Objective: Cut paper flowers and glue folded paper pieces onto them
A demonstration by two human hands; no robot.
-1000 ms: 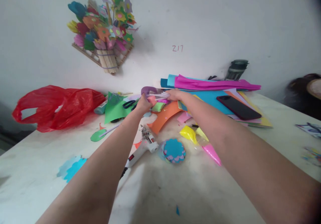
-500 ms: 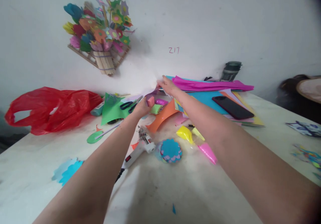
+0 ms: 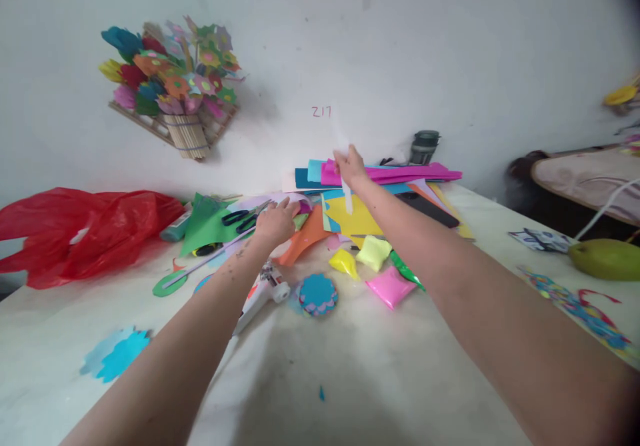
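My right hand (image 3: pixel 351 165) is closed on a thin white strip (image 3: pixel 347 193), held up above the yellow paper (image 3: pixel 353 218) at the back of the table. My left hand (image 3: pixel 277 223) rests with fingers spread over the pile of papers, beside black-handled scissors (image 3: pixel 242 219) and an orange sheet (image 3: pixel 303 236). Nearer to me lie a white glue gun (image 3: pixel 260 298) and a stack of blue scalloped paper discs (image 3: pixel 319 293). Small yellow (image 3: pixel 344 263) and pink (image 3: pixel 391 287) packets lie to their right.
A red plastic bag (image 3: pixel 95 233) and green paper (image 3: pixel 203 223) lie at the left. A phone (image 3: pixel 427 207) rests on coloured sheets, near a dark jar (image 3: pixel 425 147). A paper flower bouquet (image 3: pixel 175 86) hangs on the wall. Blue scalloped pieces (image 3: pixel 123 356) lie front left.
The view has turned right. My right hand has moved away from my left and now holds a white strip over the yellow paper. The pink block near my left hand no longer shows.
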